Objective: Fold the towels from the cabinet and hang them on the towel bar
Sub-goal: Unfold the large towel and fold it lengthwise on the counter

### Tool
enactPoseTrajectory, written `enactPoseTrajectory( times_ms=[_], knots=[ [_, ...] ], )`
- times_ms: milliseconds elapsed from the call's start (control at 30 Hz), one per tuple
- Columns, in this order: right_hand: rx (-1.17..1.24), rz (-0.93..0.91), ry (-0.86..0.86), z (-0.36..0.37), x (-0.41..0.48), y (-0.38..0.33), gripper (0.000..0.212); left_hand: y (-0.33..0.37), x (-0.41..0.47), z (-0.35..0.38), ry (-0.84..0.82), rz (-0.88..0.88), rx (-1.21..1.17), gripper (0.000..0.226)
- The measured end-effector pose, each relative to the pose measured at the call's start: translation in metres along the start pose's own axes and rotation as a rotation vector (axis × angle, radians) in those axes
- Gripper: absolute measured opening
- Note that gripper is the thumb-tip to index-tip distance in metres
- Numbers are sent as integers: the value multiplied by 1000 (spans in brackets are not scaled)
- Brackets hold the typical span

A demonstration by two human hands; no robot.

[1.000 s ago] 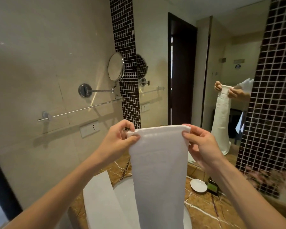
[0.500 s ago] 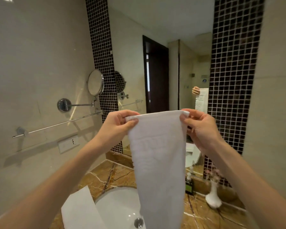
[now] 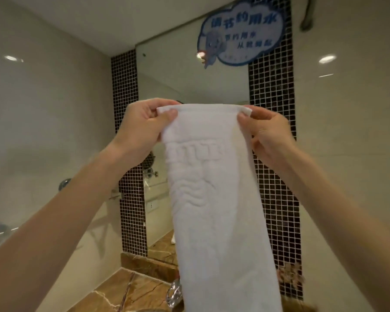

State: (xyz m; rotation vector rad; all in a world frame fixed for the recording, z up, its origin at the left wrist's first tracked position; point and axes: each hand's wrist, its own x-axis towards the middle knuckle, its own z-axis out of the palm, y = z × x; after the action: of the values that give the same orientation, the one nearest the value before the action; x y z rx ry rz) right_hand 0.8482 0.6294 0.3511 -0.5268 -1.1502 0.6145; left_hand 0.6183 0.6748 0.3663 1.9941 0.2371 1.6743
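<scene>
A white towel [image 3: 214,199], folded into a long narrow strip with an embossed pattern, hangs straight down in front of me. My left hand [image 3: 142,129] pinches its top left corner and my right hand [image 3: 266,134] pinches its top right corner, both held up at chest height in front of the mirror. The towel's lower end runs out of the frame. The chrome towel bar [image 3: 0,231] shows only as a blurred end at the far left edge, below my left forearm.
A wall mirror [image 3: 189,86] between two dark mosaic tile strips [image 3: 127,154] faces me, with a blue water-saving sign [image 3: 241,34] on top. A brown marble counter [image 3: 135,291] and a chrome tap [image 3: 173,293] lie below. A small vase with flowers [image 3: 291,275] stands at the right.
The view has tilted up and to the right, so the sink and most of the towel bar have dropped out of sight. Both hands still hold the towel's top corners, raised higher.
</scene>
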Motion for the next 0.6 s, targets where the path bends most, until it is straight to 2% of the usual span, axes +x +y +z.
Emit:
enactPoseTrajectory(
  times_ms=[267,600],
  knots=[
    [-7,105,-42,24,16,35,16,-15,-7,-36,70,-127,76,20],
    [46,157,-168,71,8,94,19,-25,-39,-86,220,-195,184,11]
  ],
)
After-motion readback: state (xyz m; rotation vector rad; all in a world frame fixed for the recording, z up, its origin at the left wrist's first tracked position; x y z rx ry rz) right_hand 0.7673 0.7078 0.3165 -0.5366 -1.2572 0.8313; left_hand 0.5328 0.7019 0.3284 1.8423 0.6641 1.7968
